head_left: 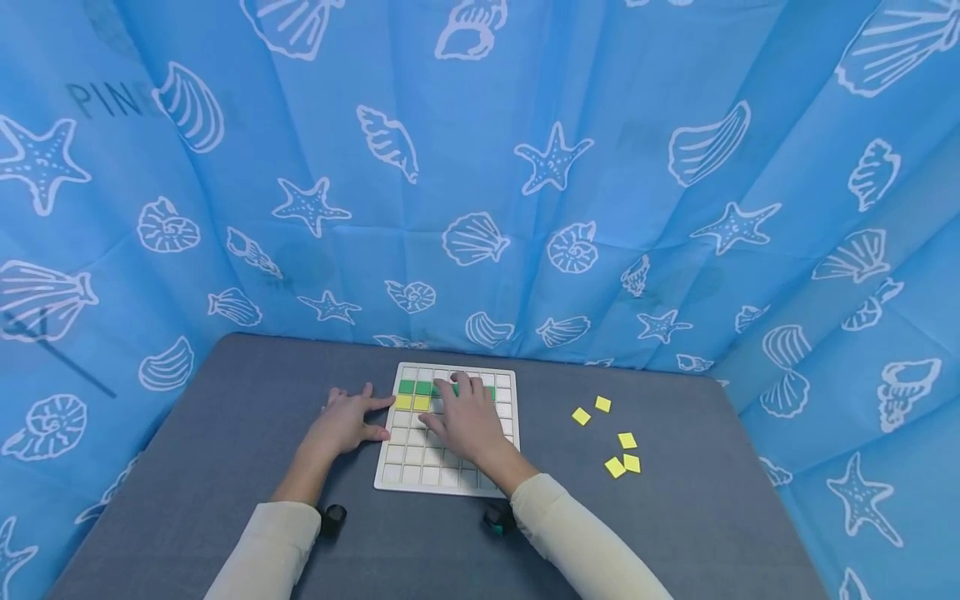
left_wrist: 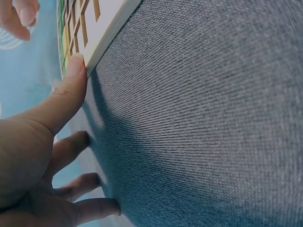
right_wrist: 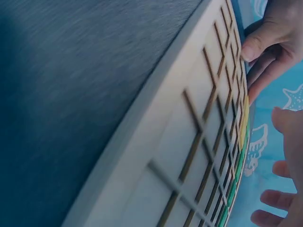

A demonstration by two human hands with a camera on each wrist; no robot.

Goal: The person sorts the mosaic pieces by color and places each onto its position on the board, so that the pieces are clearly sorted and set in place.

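A white square board (head_left: 431, 489) with a grid of cells lies on the dark grey table. One row near its far edge holds green tiles (head_left: 407, 387). Below that row, at the left end, sit two yellow tiles (head_left: 403, 402). My left hand (head_left: 347, 423) is at the board's left side, fingers spread; in the left wrist view the thumb (left_wrist: 73, 66) touches the rim. My right hand (head_left: 471, 423) is over the grid, hiding part of both rows. Its fingers (right_wrist: 279, 199) are apart in the right wrist view, with nothing visible between them.
Several loose yellow tiles (head_left: 581, 416) lie on the table to the right of the board. Small black objects (head_left: 333, 518) show beside both wrists. A blue curtain (head_left: 480, 167) with shell and starfish prints hangs behind the table and at both sides.
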